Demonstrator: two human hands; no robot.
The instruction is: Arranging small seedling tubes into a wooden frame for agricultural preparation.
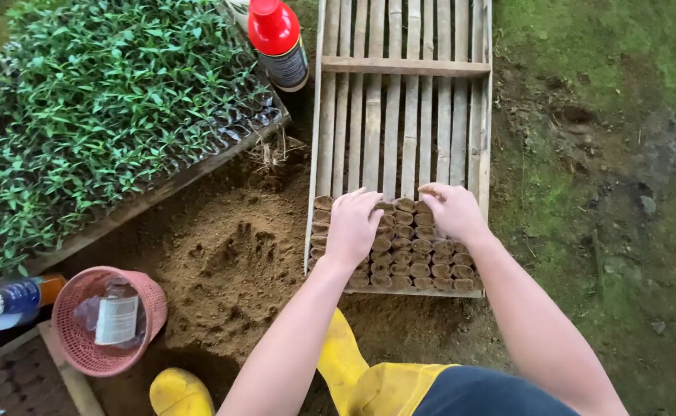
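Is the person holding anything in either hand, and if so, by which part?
Nothing is clearly held. The left hand lies flat on the soil-filled pots in the slatted tray. The right hand curls its fingertips at the pots' back row; whether it pinches one cannot be told.

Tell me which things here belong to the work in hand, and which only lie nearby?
In use:
left hand
right hand
soil pots
slatted tray
soil heap

Lying about:
red-capped bottle
pink basket
seedlings
blue bottle

Two hands, left hand (351,226) and right hand (453,211); one slatted bamboo tray (404,115); two yellow boots (180,393); one pink basket (83,347); one red-capped bottle (278,42).
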